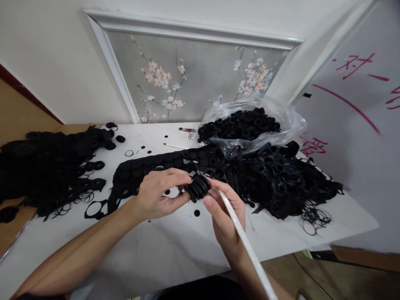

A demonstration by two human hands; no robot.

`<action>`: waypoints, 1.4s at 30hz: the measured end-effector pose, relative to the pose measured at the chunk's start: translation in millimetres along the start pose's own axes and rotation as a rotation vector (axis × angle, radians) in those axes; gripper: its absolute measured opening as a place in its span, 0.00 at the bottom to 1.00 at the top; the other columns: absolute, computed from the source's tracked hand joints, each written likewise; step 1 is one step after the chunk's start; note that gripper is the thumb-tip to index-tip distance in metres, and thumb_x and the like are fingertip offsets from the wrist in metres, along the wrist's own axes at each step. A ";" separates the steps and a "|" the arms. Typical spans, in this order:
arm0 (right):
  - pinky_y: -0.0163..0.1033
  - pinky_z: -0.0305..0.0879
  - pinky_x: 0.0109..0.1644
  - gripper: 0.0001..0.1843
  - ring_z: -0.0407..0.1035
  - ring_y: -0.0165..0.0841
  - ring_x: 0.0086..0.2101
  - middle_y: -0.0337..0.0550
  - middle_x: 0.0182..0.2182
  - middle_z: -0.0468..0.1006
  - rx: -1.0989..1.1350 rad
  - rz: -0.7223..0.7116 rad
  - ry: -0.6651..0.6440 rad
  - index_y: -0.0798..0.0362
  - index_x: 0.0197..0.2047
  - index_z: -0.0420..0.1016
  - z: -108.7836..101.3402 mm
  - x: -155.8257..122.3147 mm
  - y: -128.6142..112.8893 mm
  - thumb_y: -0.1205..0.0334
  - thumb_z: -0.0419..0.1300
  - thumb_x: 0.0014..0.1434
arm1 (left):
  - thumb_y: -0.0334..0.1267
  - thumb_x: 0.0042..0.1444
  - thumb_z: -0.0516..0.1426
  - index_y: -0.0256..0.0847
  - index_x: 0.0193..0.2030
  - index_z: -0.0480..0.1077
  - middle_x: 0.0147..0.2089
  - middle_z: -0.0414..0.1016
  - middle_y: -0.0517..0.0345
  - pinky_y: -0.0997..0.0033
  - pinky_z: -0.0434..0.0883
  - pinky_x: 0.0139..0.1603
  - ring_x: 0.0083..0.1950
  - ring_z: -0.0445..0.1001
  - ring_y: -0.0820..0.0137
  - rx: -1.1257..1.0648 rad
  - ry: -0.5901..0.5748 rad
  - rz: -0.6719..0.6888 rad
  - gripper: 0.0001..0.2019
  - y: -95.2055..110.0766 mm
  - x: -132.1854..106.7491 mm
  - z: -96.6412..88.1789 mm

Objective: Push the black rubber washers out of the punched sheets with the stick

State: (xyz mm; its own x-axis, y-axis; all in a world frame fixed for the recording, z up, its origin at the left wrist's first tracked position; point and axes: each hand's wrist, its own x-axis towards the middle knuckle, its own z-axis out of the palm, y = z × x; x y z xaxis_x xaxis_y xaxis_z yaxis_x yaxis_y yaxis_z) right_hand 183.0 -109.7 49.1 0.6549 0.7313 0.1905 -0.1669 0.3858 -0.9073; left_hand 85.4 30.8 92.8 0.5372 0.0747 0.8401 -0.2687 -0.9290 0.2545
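Observation:
A short stack of black rubber rings (198, 187) is held up between my two hands, over the table's middle. My left hand (159, 193) grips its left end between thumb and fingers. At the other end, my right hand (228, 210) is closed around the rings with thumb and fingertips. A long thin white stick (246, 246) runs across my right hand and down toward the bottom edge; I cannot tell how it is held. Just behind the hands lies a black rubber strip (153, 164) with rows of round pieces in it.
A clear plastic bag (290, 121) full of black rings stands at the back. Heaps of black rubber scraps lie left (46, 166) and right (278, 183). A pencil (175, 146), a red pen (186, 130) and small black discs (196, 213) are on the white table (175, 250). A whiteboard (353, 125) stands right.

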 end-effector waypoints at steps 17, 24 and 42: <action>0.51 0.71 0.54 0.29 0.74 0.44 0.48 0.45 0.49 0.78 -0.202 -0.205 -0.039 0.43 0.54 0.74 -7.0 1.2 7.2 0.64 0.71 0.47 | 0.26 0.53 0.57 0.47 0.53 0.63 0.32 0.61 0.63 0.79 0.76 0.34 0.33 0.70 0.76 -0.428 -0.193 -0.560 0.21 29.5 8.4 -6.0; 0.51 0.73 0.53 0.31 0.74 0.45 0.49 0.47 0.51 0.78 -0.253 -0.364 -0.095 0.45 0.58 0.70 -12.8 2.1 2.0 0.65 0.69 0.50 | 0.25 0.57 0.54 0.46 0.57 0.60 0.39 0.63 0.58 0.70 0.75 0.45 0.42 0.71 0.71 -0.648 -0.295 -0.618 0.22 40.0 10.7 -21.6; 0.50 0.71 0.55 0.34 0.72 0.43 0.52 0.51 0.54 0.75 -0.393 -0.698 -0.263 0.49 0.61 0.66 -13.3 7.0 -11.9 0.71 0.66 0.52 | 0.29 0.57 0.53 0.41 0.55 0.64 0.36 0.64 0.58 0.76 0.70 0.38 0.37 0.66 0.73 -0.609 -0.250 -0.517 0.18 42.1 10.2 -25.9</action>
State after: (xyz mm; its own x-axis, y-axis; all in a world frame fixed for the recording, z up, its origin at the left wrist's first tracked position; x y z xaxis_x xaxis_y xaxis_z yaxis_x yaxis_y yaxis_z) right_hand 199.4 -116.6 56.3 0.3116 0.5232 0.7932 0.5130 0.6101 -0.6039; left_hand 58.9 1.9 124.5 0.8537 0.2885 0.4335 -0.2860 -0.4360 0.8533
